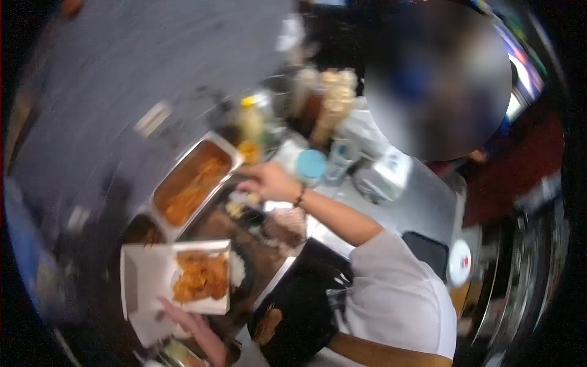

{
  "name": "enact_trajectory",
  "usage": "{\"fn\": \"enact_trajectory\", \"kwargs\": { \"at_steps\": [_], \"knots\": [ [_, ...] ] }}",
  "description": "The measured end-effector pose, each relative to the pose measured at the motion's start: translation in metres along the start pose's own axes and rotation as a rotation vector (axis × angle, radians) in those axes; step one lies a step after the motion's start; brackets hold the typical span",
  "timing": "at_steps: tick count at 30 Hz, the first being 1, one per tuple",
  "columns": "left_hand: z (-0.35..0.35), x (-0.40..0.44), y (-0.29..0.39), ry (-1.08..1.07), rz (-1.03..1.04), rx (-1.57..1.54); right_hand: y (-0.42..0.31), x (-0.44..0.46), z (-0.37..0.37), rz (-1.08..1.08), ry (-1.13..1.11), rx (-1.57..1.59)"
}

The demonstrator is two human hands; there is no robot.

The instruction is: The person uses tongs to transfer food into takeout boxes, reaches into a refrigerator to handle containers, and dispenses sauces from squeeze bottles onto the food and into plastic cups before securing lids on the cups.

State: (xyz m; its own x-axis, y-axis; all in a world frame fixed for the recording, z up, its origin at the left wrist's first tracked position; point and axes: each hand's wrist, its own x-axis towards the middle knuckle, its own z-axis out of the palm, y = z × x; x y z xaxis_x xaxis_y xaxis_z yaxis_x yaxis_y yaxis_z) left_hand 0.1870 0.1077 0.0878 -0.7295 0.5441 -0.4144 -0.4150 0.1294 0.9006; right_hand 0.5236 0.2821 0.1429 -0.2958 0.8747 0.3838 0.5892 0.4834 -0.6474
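Note:
An open white takeaway box [136, 278] at the lower left holds orange-brown fried pieces [199, 275], with white rice [236, 269] beside it. My left hand [199, 330] grips the box's near edge; some fingers are hidden. My right hand [266, 182], with a dark beaded bracelet, hovers by the rim of a metal tray [158, 199] of orange food [192, 192]. Its blurred fingers look apart, with nothing clearly between them. Pale yellow bits [235, 209] lie just below this hand.
Beyond my right hand stand a yellow-capped bottle [249, 122], a blue-lidded tub [312, 164] and several sauce bottles [336, 101]. Sliced meat [286, 226] lies near my forearm. A dark phone-like slab [426, 249] rests on the metal counter [431, 192].

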Motion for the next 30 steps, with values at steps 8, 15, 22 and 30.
{"fn": "enact_trajectory", "kwargs": {
  "at_steps": [8,15,22,30],
  "knots": [
    [-0.128,0.018,-0.055,-0.666,0.263,-0.863,0.034,0.014,0.077,0.024,-0.079,-0.039],
    [-0.174,-0.047,-0.028,0.449,0.222,-0.434,-0.078,0.112,0.096,-0.448,-0.38,-0.247],
    [-0.241,-0.037,-0.079,0.396,0.137,-0.622,-0.112,0.179,0.211,-0.613,-0.632,-0.534],
    [-0.226,-0.045,-0.063,0.376,0.119,-0.702,-0.107,0.192,0.286,-0.61,-0.849,-0.544]
  ]
}}
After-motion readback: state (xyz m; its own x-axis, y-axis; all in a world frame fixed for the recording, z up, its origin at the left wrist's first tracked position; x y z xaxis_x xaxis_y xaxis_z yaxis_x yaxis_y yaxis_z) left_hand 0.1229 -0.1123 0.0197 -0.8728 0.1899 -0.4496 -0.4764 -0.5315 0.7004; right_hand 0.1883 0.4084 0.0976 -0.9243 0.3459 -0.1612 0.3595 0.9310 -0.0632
